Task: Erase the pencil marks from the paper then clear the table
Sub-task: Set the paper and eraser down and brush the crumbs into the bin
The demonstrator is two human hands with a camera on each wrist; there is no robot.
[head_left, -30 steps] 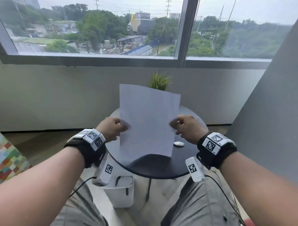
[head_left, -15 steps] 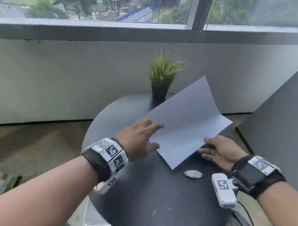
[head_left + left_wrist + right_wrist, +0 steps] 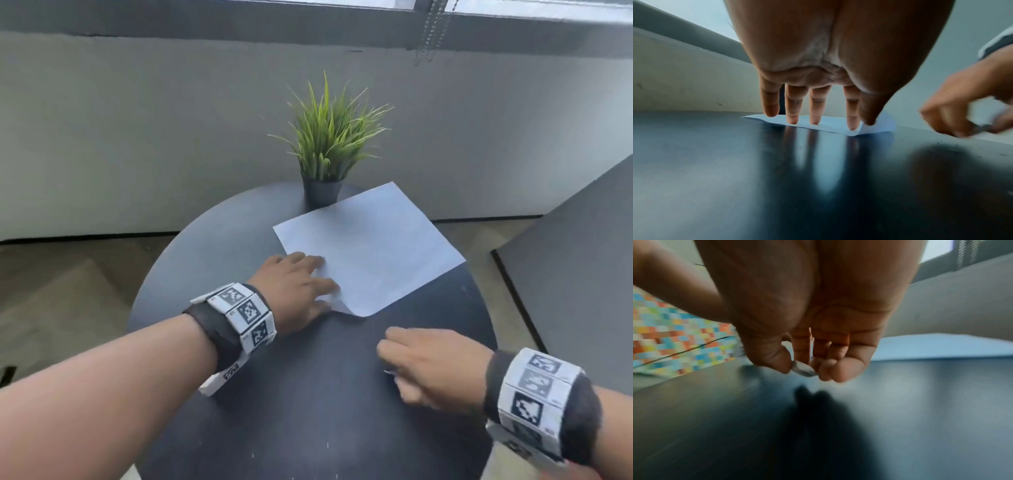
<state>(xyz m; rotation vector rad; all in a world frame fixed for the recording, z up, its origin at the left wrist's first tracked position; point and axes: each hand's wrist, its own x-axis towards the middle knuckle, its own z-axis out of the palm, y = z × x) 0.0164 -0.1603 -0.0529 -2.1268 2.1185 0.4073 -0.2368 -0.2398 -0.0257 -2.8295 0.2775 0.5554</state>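
A white sheet of paper [image 3: 370, 250] lies flat on the round black table [image 3: 308, 394], in front of the potted plant. My left hand [image 3: 301, 284] presses its near left corner with straight, spread fingers [image 3: 793, 118], and that corner [image 3: 875, 128] curls up beside the thumb. My right hand [image 3: 421, 363] hovers just above the table, nearer to me and apart from the paper [image 3: 941, 345]. Its thumb and fingertips pinch a small whitish eraser [image 3: 803, 368], which is mostly hidden under the hand in the head view.
A green grass-like plant in a black pot [image 3: 323, 192] stands at the table's far edge, touching the paper's far side. A grey panel [image 3: 575, 274] stands close on the right. A wall runs behind the table. A colourful patterned cushion [image 3: 674, 334] lies to the left.
The paper went from held upright in both hands to lying flat on the table. My left hand came down onto its corner. My right hand let go and took the eraser off the table.
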